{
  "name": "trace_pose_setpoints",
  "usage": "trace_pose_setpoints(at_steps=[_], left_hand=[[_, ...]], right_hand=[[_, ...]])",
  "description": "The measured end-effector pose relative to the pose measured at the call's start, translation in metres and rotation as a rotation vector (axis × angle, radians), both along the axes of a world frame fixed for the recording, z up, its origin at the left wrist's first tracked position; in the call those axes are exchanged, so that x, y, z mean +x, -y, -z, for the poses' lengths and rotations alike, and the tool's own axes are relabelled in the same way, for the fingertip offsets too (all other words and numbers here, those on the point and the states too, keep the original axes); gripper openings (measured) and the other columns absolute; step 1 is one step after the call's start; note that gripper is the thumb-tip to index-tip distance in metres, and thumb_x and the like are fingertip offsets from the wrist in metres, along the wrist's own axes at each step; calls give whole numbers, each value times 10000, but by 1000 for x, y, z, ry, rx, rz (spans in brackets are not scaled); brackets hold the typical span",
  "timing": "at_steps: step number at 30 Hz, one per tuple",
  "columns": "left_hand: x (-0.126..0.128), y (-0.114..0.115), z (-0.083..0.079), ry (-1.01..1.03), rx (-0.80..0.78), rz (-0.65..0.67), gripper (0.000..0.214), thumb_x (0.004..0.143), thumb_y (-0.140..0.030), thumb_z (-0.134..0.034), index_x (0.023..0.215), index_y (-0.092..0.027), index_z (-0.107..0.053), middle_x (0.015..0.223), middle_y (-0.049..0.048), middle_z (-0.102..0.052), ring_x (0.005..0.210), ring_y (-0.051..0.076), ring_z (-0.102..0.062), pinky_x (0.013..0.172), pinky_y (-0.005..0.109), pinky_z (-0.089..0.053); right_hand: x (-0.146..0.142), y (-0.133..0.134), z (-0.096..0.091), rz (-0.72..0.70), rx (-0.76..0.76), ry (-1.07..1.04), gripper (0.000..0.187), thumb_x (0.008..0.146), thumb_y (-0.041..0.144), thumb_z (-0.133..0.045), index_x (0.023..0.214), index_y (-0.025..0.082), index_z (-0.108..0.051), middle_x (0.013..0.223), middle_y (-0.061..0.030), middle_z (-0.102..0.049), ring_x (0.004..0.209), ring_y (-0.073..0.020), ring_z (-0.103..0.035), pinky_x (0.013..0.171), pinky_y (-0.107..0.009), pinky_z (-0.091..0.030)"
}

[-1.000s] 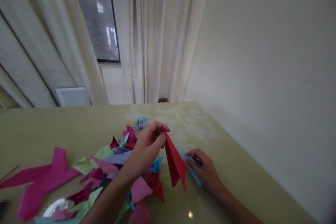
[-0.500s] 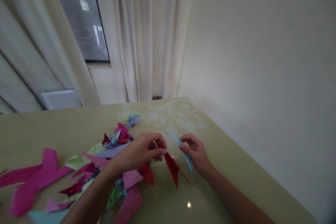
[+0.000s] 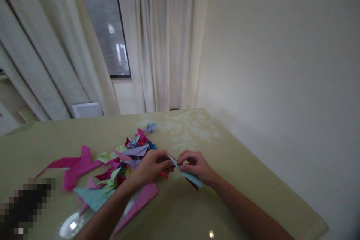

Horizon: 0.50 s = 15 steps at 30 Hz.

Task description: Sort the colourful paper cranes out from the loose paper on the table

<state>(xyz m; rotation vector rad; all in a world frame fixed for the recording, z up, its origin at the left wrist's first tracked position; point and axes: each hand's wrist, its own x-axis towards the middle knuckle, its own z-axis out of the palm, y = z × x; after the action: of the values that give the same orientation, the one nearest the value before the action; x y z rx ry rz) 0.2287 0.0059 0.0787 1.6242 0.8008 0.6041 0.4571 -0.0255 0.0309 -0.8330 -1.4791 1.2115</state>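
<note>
My left hand (image 3: 157,165) is closed in a pinch over the table, its fingertips at the upper end of the folded papers. A light blue folded paper (image 3: 192,179) slants down to the right, gripped between the thumb and fingers of my right hand (image 3: 196,165). Behind and under it shows the dark tip of a red folded paper (image 3: 194,186); the rest is hidden by the blue one and my fingers. Both hands are close together, the two papers overlapping. Just left of my left hand lies a lilac folded paper (image 3: 137,151) within a heap of colourful origami.
A large magenta folded paper (image 3: 77,168) lies left of the heap. Nearer me are a light blue paper (image 3: 94,197) and a pink paper (image 3: 144,198). A small origami piece (image 3: 150,127) sits farther back. The table (image 3: 253,191) runs along a wall on the right.
My right hand has brought the light blue paper left against the red paper, which it now mostly covers. The view has turned slightly left. A pixelated dark patch has appeared at lower left.
</note>
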Motion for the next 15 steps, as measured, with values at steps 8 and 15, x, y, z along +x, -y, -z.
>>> trace_pose_setpoints(at_steps=[8, 15], left_hand=[[-43, 29, 15, 87, -13, -110, 471, 739, -589, -861, 864, -142, -782, 786, 44, -783, 733, 177, -716, 742, 295, -582], [-67, 54, 30, 98, -35, -170, 601, 708, -705, -841, 878, -131, -791, 801, 83, -796, 753, 204, -748, 781, 346, -622]], right_hand=[[-24, 26, -11, -18, 44, 247, 275, 803, 499, -875, 917, 250, -851, 1033, -63, -728, 974, -215, -710, 735, -272, -575], [-40, 42, -10, -65, 96, 358, 255, 824, 494, -856, 914, 255, -859, 985, -57, -755, 943, -223, -713, 752, -293, -568]])
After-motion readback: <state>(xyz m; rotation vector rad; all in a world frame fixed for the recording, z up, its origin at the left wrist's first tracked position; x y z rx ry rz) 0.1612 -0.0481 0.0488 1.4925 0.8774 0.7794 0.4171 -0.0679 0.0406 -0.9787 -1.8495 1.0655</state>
